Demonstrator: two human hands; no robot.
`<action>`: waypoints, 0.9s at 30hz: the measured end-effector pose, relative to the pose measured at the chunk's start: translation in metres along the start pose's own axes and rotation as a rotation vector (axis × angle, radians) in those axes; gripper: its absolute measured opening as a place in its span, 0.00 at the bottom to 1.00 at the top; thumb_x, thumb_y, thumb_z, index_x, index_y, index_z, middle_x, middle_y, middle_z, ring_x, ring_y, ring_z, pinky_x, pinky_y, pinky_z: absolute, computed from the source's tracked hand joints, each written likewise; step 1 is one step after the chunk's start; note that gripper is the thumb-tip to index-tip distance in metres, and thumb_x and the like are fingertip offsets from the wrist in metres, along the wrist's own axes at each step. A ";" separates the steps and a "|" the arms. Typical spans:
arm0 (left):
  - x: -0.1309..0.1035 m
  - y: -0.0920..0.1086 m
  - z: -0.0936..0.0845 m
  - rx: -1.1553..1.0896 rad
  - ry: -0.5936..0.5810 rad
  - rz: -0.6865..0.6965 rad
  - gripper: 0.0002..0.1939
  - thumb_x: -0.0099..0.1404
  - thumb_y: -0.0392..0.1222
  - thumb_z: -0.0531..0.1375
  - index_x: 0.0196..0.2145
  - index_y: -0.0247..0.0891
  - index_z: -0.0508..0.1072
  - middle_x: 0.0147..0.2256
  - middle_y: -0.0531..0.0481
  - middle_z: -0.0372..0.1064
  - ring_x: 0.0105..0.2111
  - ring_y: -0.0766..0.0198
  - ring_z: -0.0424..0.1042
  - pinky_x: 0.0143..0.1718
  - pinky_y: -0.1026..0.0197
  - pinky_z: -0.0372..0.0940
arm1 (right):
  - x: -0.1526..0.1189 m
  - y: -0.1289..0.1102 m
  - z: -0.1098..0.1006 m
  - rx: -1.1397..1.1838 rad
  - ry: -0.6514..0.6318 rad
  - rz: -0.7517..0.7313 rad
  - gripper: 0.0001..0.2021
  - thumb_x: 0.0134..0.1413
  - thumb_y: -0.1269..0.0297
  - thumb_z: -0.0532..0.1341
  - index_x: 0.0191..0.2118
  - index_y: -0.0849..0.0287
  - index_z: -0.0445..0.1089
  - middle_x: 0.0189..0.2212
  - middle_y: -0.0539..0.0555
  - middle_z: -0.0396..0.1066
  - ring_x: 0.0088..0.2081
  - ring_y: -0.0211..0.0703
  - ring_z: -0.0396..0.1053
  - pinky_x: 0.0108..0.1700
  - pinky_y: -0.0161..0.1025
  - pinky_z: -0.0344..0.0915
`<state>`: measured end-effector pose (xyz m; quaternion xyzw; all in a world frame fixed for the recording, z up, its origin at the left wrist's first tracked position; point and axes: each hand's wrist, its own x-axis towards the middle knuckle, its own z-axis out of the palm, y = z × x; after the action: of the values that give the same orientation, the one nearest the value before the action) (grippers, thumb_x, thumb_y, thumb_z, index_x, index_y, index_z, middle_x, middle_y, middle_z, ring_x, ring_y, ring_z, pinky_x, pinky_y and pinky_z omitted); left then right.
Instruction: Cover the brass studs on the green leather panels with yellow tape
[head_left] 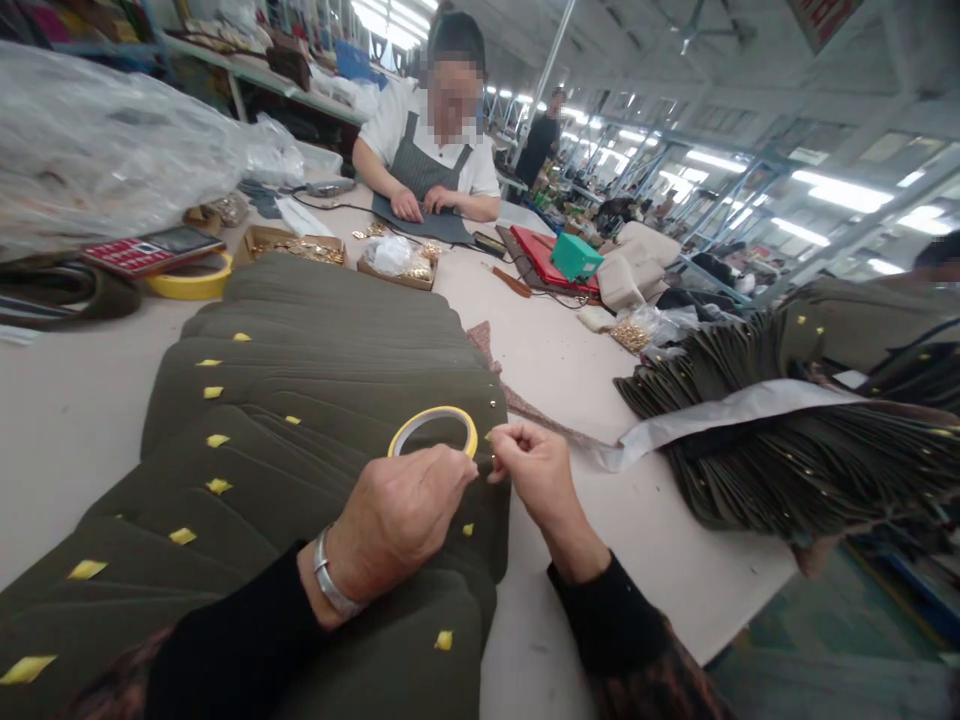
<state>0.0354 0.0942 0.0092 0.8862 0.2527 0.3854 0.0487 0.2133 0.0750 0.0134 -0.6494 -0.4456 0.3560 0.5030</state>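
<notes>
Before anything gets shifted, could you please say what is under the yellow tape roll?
Dark green pieces show around and through the yellow tape roll; the left hand covers its near side, so what is beneath cannot be seen.

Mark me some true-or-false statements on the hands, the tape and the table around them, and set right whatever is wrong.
1. A silver band circles the wrist of the left hand. True.
2. The tape roll next to that hand is blue. False: it is yellow.
3. Yellow bits dot the dark green fabric pieces. True.
4. The right hand wears a glove. False: it is bare.
5. The co-worker opposite wears an apron. True.
6. The small box by the red case is white. False: it is green.
</notes>
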 end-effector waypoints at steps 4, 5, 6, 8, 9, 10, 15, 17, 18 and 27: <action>-0.002 0.004 0.003 0.100 -0.287 -0.037 0.08 0.70 0.34 0.50 0.34 0.38 0.66 0.29 0.51 0.67 0.29 0.62 0.68 0.30 0.60 0.62 | 0.020 0.024 -0.023 -0.005 -0.058 0.043 0.13 0.44 0.56 0.66 0.28 0.62 0.72 0.17 0.48 0.69 0.18 0.35 0.67 0.20 0.32 0.67; -0.001 0.004 0.005 0.131 -0.370 -0.050 0.06 0.69 0.32 0.51 0.35 0.38 0.66 0.30 0.50 0.68 0.30 0.60 0.68 0.32 0.59 0.63 | 0.022 0.028 -0.028 -0.037 -0.083 0.011 0.13 0.46 0.55 0.66 0.30 0.63 0.73 0.19 0.49 0.70 0.19 0.35 0.67 0.22 0.32 0.67; 0.000 0.004 0.006 0.152 -0.440 -0.064 0.06 0.68 0.31 0.52 0.36 0.38 0.66 0.32 0.49 0.69 0.32 0.59 0.68 0.33 0.58 0.64 | 0.022 0.030 -0.031 -0.074 -0.102 -0.021 0.13 0.48 0.56 0.65 0.31 0.63 0.73 0.20 0.49 0.71 0.20 0.34 0.67 0.23 0.31 0.66; 0.002 0.005 0.007 0.160 -0.526 -0.081 0.06 0.67 0.30 0.52 0.36 0.38 0.67 0.34 0.49 0.69 0.34 0.57 0.68 0.35 0.56 0.65 | 0.022 0.033 -0.035 -0.149 -0.132 -0.049 0.12 0.51 0.57 0.63 0.31 0.63 0.73 0.21 0.50 0.72 0.20 0.33 0.65 0.23 0.30 0.63; 0.003 0.005 0.007 0.153 -0.550 -0.085 0.07 0.67 0.29 0.52 0.36 0.38 0.67 0.34 0.49 0.69 0.34 0.57 0.67 0.35 0.55 0.65 | 0.020 0.032 -0.035 -0.178 -0.151 -0.042 0.12 0.52 0.58 0.63 0.31 0.63 0.73 0.22 0.50 0.72 0.20 0.33 0.65 0.23 0.30 0.62; 0.004 0.006 0.007 0.144 -0.567 -0.089 0.07 0.67 0.29 0.52 0.36 0.38 0.67 0.34 0.49 0.69 0.34 0.57 0.67 0.36 0.55 0.65 | 0.019 0.032 -0.035 -0.200 -0.177 -0.029 0.11 0.52 0.58 0.62 0.31 0.63 0.73 0.22 0.51 0.72 0.20 0.33 0.64 0.22 0.30 0.61; 0.003 0.007 0.005 0.104 -0.606 -0.114 0.08 0.67 0.29 0.51 0.37 0.38 0.66 0.35 0.48 0.69 0.35 0.57 0.67 0.37 0.54 0.65 | 0.014 0.029 -0.033 -0.322 -0.291 -0.041 0.08 0.52 0.64 0.61 0.29 0.62 0.74 0.20 0.49 0.70 0.22 0.35 0.65 0.23 0.30 0.59; 0.003 0.006 0.006 0.089 -0.605 -0.130 0.08 0.67 0.29 0.51 0.37 0.38 0.66 0.35 0.49 0.69 0.35 0.57 0.67 0.38 0.54 0.65 | 0.013 0.029 -0.031 -0.382 -0.275 -0.077 0.07 0.51 0.66 0.60 0.28 0.62 0.74 0.21 0.49 0.71 0.23 0.36 0.66 0.25 0.31 0.60; 0.003 0.006 0.006 0.085 -0.604 -0.139 0.08 0.67 0.30 0.51 0.37 0.39 0.66 0.35 0.49 0.69 0.35 0.57 0.67 0.38 0.54 0.65 | 0.013 0.029 -0.030 -0.416 -0.260 -0.093 0.07 0.51 0.67 0.59 0.28 0.61 0.75 0.21 0.49 0.72 0.24 0.36 0.67 0.26 0.31 0.60; 0.003 0.005 0.009 0.059 -0.647 -0.200 0.09 0.67 0.28 0.50 0.37 0.40 0.67 0.34 0.49 0.69 0.35 0.58 0.67 0.37 0.55 0.66 | 0.018 0.027 -0.019 -0.641 -0.229 -0.195 0.06 0.51 0.74 0.58 0.29 0.60 0.73 0.22 0.49 0.73 0.25 0.39 0.69 0.28 0.32 0.60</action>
<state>0.0458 0.0920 0.0066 0.9345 0.3205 0.0699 0.1384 0.2428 0.0828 -0.0081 -0.6843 -0.6483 0.2188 0.2521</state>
